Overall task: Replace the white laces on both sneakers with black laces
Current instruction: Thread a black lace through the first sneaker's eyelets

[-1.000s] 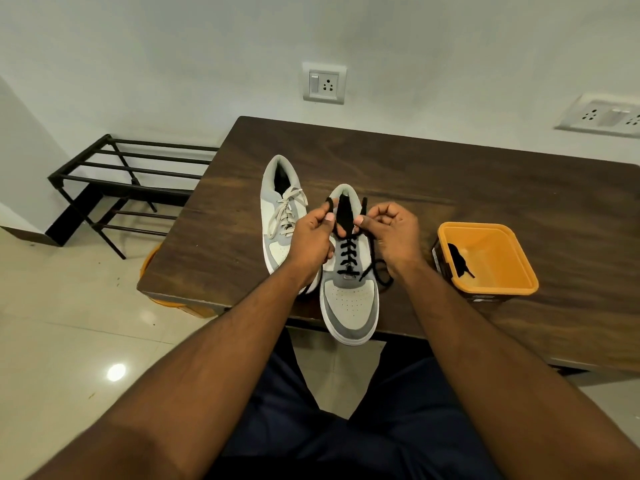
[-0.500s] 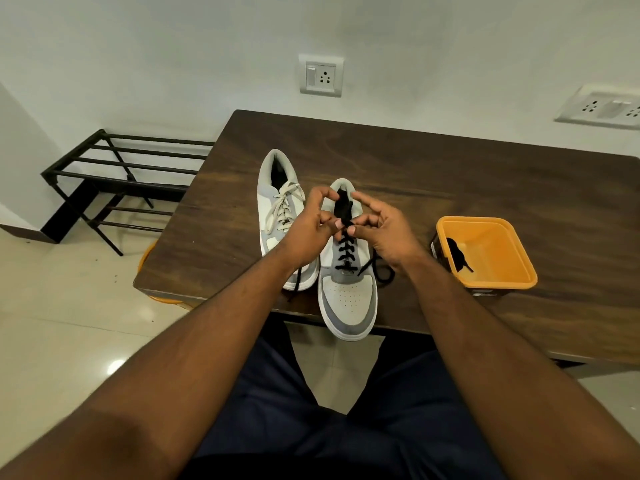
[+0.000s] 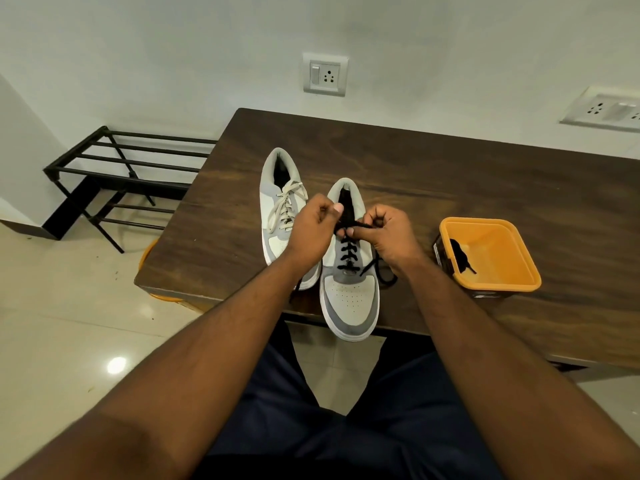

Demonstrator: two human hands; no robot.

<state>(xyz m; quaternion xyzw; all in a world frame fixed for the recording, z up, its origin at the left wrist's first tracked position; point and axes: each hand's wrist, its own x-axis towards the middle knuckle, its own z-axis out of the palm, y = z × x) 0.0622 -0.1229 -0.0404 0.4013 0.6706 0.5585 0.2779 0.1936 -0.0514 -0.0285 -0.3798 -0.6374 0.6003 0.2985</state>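
Two sneakers (image 3: pixel 349 292), two hands (image 3: pixel 313 226) pinching one black lace (image 3: pixel 348 249)

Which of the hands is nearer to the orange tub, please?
Right. The right hand is beside the orange tub; the left hand lies beyond it.

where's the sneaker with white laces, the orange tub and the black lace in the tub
sneaker with white laces (image 3: pixel 277 216), head view, on its laced middle
orange tub (image 3: pixel 498 252), head view, on its inner floor
black lace in the tub (image 3: pixel 459 254), head view, on the dark bundle
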